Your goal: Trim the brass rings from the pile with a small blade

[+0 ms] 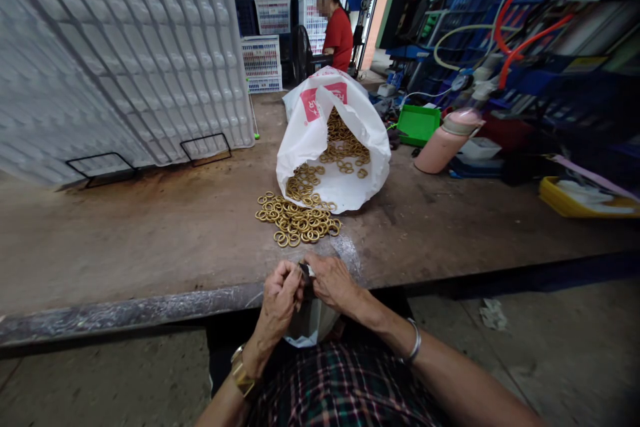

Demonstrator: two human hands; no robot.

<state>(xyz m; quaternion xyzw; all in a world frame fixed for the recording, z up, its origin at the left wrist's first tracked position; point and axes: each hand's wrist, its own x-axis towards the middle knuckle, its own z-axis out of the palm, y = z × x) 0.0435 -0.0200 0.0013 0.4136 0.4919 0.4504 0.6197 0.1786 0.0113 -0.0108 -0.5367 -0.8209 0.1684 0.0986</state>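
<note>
At the table's front edge my left hand and my right hand are close together, both with fingers closed. Between the fingertips shows a small dark piece with something pale beside it; my right hand grips it, but its kind is unclear. What my left fingers pinch is hidden. Just beyond my hands lies a pile of brass-coloured rings, spilling from the mouth of a white plastic bag with red print. More rings lie inside the bag. Below my hands, over my lap, a pale bag is partly visible.
Ribbed white trays stand on edge at the left, held by black wire stands. To the right are a pink bottle, a green tray and a yellow tray. A person in red sits behind, near stacked crates.
</note>
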